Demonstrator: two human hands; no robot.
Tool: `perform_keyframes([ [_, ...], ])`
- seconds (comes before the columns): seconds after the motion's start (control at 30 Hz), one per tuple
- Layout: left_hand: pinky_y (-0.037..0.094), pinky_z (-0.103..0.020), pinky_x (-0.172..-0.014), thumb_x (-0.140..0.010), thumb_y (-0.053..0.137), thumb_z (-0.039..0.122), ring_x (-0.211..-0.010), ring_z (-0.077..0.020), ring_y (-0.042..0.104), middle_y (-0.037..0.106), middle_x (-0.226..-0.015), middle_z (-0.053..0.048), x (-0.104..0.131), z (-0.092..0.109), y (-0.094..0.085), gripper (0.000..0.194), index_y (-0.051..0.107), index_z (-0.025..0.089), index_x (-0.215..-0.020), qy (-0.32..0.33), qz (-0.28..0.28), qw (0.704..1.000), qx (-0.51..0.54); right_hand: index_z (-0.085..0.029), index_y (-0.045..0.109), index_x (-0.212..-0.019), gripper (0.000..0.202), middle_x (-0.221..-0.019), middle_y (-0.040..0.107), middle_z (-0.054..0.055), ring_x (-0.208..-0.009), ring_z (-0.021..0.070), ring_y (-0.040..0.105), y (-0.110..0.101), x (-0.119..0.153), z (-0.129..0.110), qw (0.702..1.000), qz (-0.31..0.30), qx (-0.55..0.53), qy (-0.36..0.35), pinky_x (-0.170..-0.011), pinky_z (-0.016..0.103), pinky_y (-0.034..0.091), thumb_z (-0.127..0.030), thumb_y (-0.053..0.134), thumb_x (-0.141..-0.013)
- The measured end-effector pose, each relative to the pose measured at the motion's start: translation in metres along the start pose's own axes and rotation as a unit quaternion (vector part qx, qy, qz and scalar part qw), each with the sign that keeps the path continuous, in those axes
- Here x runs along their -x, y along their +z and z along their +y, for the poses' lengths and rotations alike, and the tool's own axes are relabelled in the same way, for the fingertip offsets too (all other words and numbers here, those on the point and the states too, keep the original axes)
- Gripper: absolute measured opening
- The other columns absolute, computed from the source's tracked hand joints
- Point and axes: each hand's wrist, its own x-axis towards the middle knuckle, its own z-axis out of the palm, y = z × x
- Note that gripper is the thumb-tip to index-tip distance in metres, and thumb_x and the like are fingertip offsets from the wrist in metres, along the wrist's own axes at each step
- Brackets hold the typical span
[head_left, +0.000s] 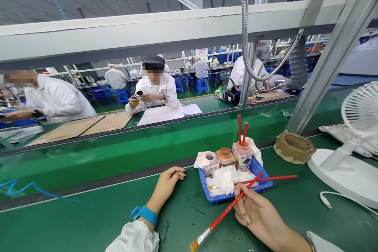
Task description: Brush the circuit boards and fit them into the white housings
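Observation:
A red-handled paintbrush [223, 214] with a metal ferrule and amber bristles is pinched in my right hand [256, 212], its bristle end pointing down toward me. My left hand [169, 183] rests on the green bench with fingers loosely curled in and nothing showing in them. Between and beyond my hands is a blue tray [217, 199]. It holds white tissue [226, 179], small jars with orange rims [226, 153], and a bottle [242, 156] with red brush handles standing in it. A second red brush [280, 177] lies across the tray, its handle sticking out to the right.
A roll of brown tape [294, 147] and a white fan [339, 169] stand at the right, with a white USB cable [326, 200] before them. Beyond the green conveyor [118, 147] sits a co-worker [156, 90]. A metal hose [243, 19] hangs overhead.

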Motion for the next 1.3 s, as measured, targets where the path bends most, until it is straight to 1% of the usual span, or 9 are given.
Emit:
perform_keyframes([
  [0.3, 0.047, -0.030, -0.073, -0.063, 0.045, 0.015, -0.070, -0.0161, 0.061, 0.068, -0.074, -0.004, -0.0006, -0.0005, 0.0004, 0.028, 0.065, 0.016, -0.082, -0.002, -0.001, 1.000, 0.020, -0.016, 0.058, -0.074, 0.023, -0.048, 0.053, 0.000, -0.039, 0.0076, 0.041, 0.0027, 0.0005, -0.0021, 1.000, 0.002, -0.001, 0.004, -0.043, 0.023, 0.026, -0.038, 0.060, -0.079],
  [0.67, 0.047, -0.029, -0.072, -0.064, 0.044, 0.014, -0.070, -0.0158, 0.061, 0.068, -0.075, -0.004, -0.0014, -0.0050, -0.0007, 0.029, 0.066, 0.015, -0.083, 0.006, -0.004, 1.000, 0.022, -0.016, 0.058, -0.075, 0.024, -0.049, 0.053, -0.001, -0.039, 0.0076, 0.041, -0.0010, -0.0003, 0.0007, 1.000, 0.002, -0.005, 0.008, -0.043, 0.023, 0.026, -0.040, 0.060, -0.079],
  [1.07, 0.047, -0.029, -0.074, -0.065, 0.043, 0.013, -0.072, -0.0158, 0.061, 0.068, -0.076, -0.004, -0.0019, -0.0058, -0.0007, 0.029, 0.065, 0.015, -0.083, 0.007, -0.010, 1.000, 0.023, -0.016, 0.058, -0.074, 0.023, -0.049, 0.053, 0.000, -0.039, 0.0078, 0.042, 0.0023, -0.0009, -0.0015, 1.000, 0.002, 0.004, 0.000, -0.043, 0.023, 0.027, -0.038, 0.061, -0.078],
  [1.3, 0.046, -0.030, -0.073, -0.065, 0.043, 0.014, -0.071, -0.0162, 0.061, 0.067, -0.076, -0.005, -0.0026, -0.0086, -0.0011, 0.030, 0.065, 0.013, -0.085, 0.007, -0.010, 1.000, 0.026, -0.016, 0.058, -0.075, 0.025, -0.048, 0.053, -0.001, -0.039, 0.0078, 0.042, -0.0011, -0.0011, 0.0013, 1.000, 0.007, -0.006, 0.009, -0.043, 0.022, 0.027, -0.040, 0.062, -0.078],
])
